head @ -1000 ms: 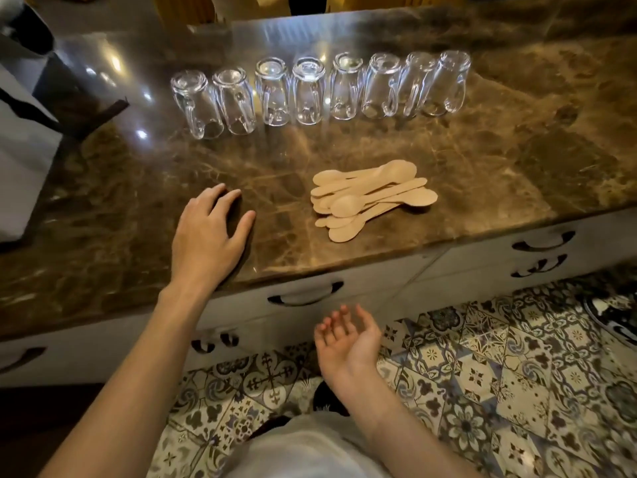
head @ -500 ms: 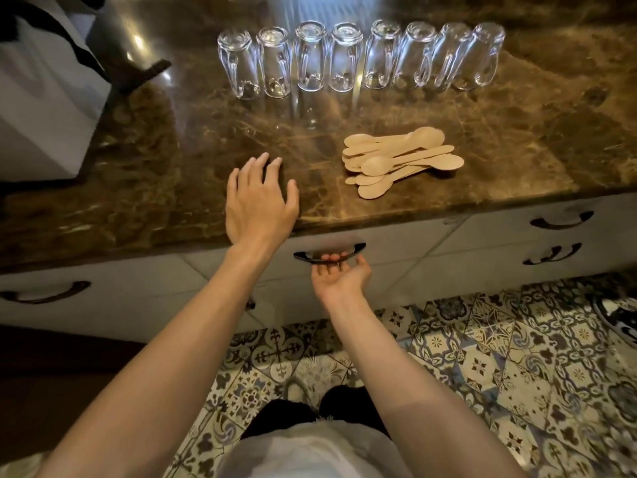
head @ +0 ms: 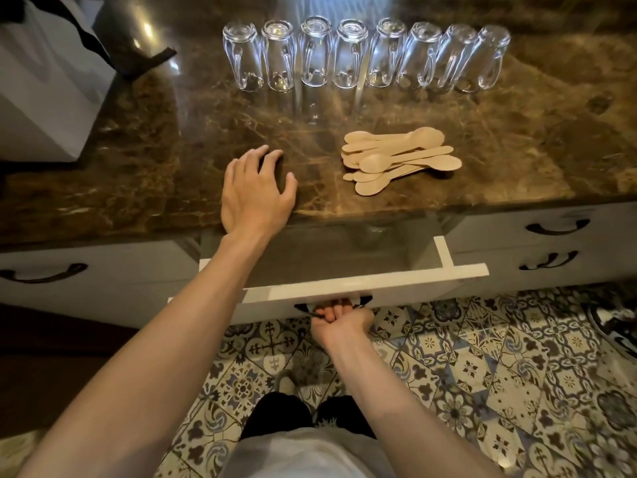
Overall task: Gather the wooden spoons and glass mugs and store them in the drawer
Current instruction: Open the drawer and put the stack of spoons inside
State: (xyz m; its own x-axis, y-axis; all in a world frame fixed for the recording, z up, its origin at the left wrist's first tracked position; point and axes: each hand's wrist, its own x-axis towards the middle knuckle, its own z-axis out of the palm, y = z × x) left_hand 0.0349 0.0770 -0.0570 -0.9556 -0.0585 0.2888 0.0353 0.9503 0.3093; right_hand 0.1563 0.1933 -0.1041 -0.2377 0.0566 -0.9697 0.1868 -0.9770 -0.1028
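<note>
Several glass mugs (head: 365, 55) stand upside down in a row at the back of the brown marble counter (head: 517, 160). A pile of wooden spoons (head: 400, 159) lies nearer the front edge. My left hand (head: 256, 191) rests on the counter left of the spoons, fingers spread. Below the edge, my right hand (head: 339, 320) grips the dark handle of the white drawer (head: 379, 282), which stands partly pulled out. The drawer's inside is shadowed.
A white bag (head: 44, 88) with black straps sits at the counter's back left. Closed drawers with dark handles (head: 43, 272) flank the open one; two more handles (head: 555, 227) are at right. Patterned floor tiles (head: 482, 374) lie below.
My right hand rose from below the counter to the drawer handle, took hold of it and pulled the drawer out. My left hand stayed resting on the counter.
</note>
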